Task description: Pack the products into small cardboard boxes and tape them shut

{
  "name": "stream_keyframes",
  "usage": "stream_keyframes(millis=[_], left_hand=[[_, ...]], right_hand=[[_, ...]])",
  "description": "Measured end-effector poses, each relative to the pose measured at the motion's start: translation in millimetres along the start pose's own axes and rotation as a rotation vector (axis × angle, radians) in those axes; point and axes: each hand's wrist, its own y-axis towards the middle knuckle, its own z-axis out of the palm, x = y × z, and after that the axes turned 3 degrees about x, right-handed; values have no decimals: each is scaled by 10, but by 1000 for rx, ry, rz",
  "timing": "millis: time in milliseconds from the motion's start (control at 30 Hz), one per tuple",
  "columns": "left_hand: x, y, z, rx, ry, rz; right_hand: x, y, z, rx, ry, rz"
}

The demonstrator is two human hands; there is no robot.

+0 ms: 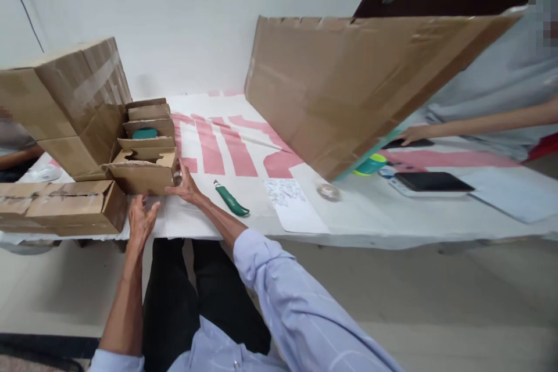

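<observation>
A small open cardboard box [142,178] stands at the front of a row of boxes on the table's left side, its flaps up. My right hand [186,185] rests against its right front corner, fingers spread and reaching along the side. Just below its front face is my left hand [142,218], with thumb and fingers apart and nothing between them. Behind it, another open box shows a teal round object [145,133] inside. A green-handled cutter [231,199] lies on the cloth to the right of my right hand.
Stacked cardboard boxes [65,104] rise at left, with closed boxes [65,207] before them. A large cardboard panel [349,87] leans at centre right. Nearby lie a handwritten sheet [293,206], a tape roll [328,192] and a phone [433,181]. Another person's hand [416,135] is at right.
</observation>
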Motion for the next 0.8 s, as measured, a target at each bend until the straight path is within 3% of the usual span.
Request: stream_keyframes(millis=[167,300,500,800], left_hand=[[-88,562,117,3,72,-79],[-103,839,237,-41,119,-144],[-165,1160,418,-36,134,-146],[-397,1858,656,66,25,-106]], right_hand=[[-93,186,29,16,-61,73],[-231,-61,-47,24,-173,98],[-341,-582,-176,-8,-217,15],[-210,-583,-182,3,-332,27]])
